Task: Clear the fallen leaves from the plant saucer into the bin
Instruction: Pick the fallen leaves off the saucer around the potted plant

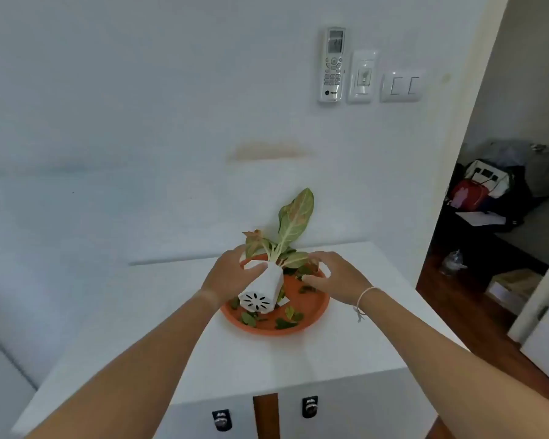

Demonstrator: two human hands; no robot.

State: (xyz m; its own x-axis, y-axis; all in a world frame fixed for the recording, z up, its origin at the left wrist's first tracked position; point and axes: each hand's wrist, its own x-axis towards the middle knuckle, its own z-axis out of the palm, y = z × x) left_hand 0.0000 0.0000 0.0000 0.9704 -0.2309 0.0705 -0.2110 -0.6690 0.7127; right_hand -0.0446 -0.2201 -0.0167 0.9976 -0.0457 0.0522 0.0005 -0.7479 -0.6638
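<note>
An orange plant saucer (311, 315) sits on a white cabinet top (267, 359). Several green fallen leaves (284, 323) lie scattered in it. A white plant pot (263, 291) is tilted over the saucer, its slotted bottom facing me and the plant's leaves (293, 220) pointing away toward the wall. My left hand (232, 274) is shut on the pot's upper part. My right hand (333, 275) hovers with spread fingers over the saucer's right side, next to the foliage. No bin is in view.
A white wall stands just behind the cabinet, with a remote holder (332, 64) and switches (401, 85) on it. At the right, an open doorway shows wooden floor and bags (485, 188). Two knobs (309, 407) sit on the cabinet front.
</note>
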